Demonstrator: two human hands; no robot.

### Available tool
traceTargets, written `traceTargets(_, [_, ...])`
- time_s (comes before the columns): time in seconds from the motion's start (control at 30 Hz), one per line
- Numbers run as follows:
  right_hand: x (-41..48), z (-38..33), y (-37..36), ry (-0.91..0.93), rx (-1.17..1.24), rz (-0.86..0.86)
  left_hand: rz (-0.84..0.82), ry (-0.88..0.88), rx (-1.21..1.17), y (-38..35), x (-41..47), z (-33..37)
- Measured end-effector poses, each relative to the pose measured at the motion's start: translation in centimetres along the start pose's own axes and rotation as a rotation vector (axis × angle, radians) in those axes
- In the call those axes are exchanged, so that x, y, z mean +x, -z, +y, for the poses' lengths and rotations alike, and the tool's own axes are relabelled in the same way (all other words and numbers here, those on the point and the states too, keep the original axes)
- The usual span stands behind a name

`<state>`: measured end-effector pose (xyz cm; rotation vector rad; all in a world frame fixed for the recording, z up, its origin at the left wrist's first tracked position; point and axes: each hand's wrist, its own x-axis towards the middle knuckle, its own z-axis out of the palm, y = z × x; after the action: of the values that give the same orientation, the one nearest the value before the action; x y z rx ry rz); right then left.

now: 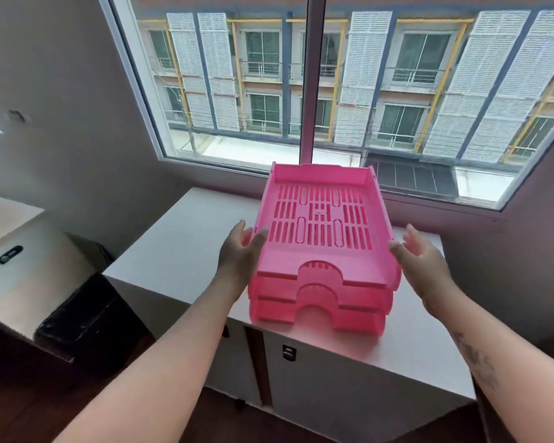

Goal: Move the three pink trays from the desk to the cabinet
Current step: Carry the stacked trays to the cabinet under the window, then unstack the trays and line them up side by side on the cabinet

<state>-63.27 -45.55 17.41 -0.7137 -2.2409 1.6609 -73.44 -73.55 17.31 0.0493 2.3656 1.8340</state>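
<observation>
With the left hand (242, 251) and right hand (421, 255) open beside the stacked pink trays (320, 244) at frame centre, the stack sat near the cabinet (179, 247) front edge and a nudge could have tipped it off.

Bare forearms, no sleeves, dark tattoo (478, 362) on right forearm

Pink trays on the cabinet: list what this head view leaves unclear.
- Lower two pink trays: insides hidden by the top tray.
- Left hand: fingertips behind the tray's side, contact unclear.
- Right hand: touching or apart, unclear.
- Cabinet: right end cut off by the forearm.
</observation>
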Motion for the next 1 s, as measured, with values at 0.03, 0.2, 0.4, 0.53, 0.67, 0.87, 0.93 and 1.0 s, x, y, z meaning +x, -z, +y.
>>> traceTargets(0.03, [0.6,-0.6,0.1,-0.003,-0.033,-0.006,-0.012,0.022,0.055,-0.1,0.3,0.7])
traceTargets(0.2, [1.3,-0.7,-1.9,-0.023,-0.148,0.012,0.016,0.010,0.236,-0.6,0.5,0.3])
traceTargets(0.4, [0.7,-2.9,-3.8,0.053,-0.200,0.115,0.098,-0.147,0.221,1.4,1.3,1.6])
traceTargets(0.53, [0.7,-5.9,-8.5,0.144,-0.195,0.096,0.157,-0.181,0.183,6.3,2.8,0.4])
traceTargets(0.67, [-0.1,-7.6,-16.8,0.160,-0.109,0.055,0.190,-0.151,0.170,13.7,6.0,-2.1])
traceTargets(0.87, [-1.2,-8.7,-28.6,0.077,-0.038,0.079,0.159,-0.144,0.182,23.6,11.4,-4.1])
traceTargets(0.93, [-1.4,-9.3,-31.3,0.069,-0.032,0.097,0.161,-0.153,0.177,25.6,13.3,-4.9])
traceTargets(1.0, [-1.2,-9.3,-33.5,0.058,-0.037,0.122,0.157,-0.131,0.185,26.9,14.8,-5.8])
